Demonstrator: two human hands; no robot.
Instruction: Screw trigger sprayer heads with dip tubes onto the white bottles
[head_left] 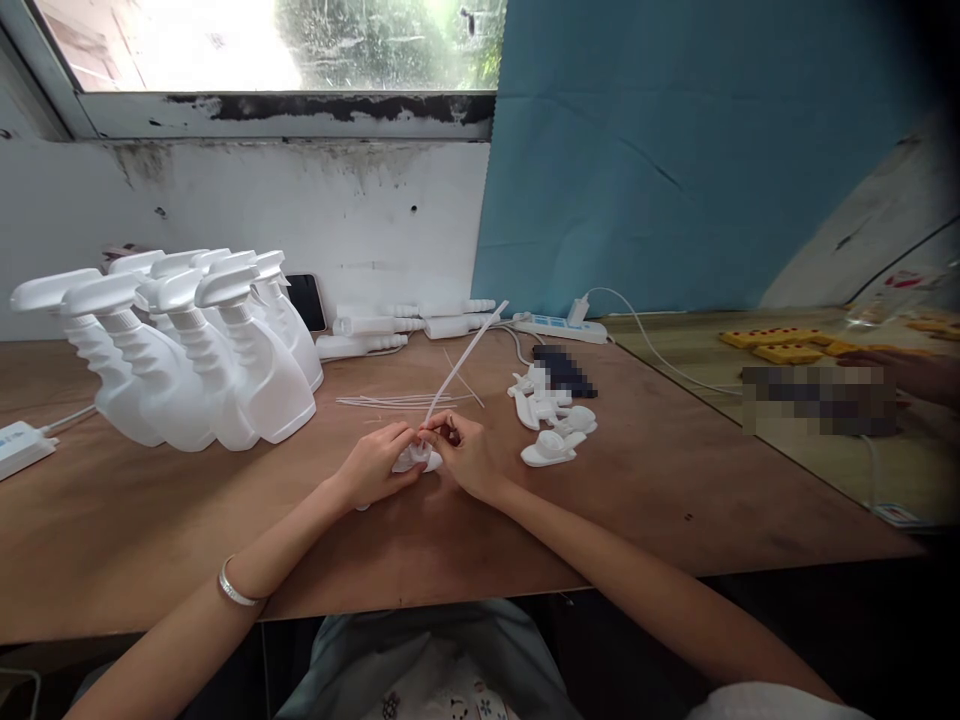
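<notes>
My left hand (pixel 381 463) is closed around a white spray trigger head (pixel 411 458), which it keeps low over the brown table. Against it, my right hand (pixel 466 452) pinches the lower end of a thin white dip tube (pixel 471 345). The tube slants up and to the right from the fingers. Its bottom end is hidden between the hands, so I cannot tell whether it sits inside the head. Several loose white spray heads (pixel 553 448) lie to the right of my right hand. More thin tubes (pixel 390 402) lie flat just beyond my hands.
Several white spray bottles (pixel 202 370) stand in a group at the left. White bottle-like pieces (pixel 375 325) lie along the wall beside a power strip (pixel 559 327). A phone (pixel 306 300) leans behind the bottles. Yellow pieces (pixel 784 345) and another person's hand are at the right.
</notes>
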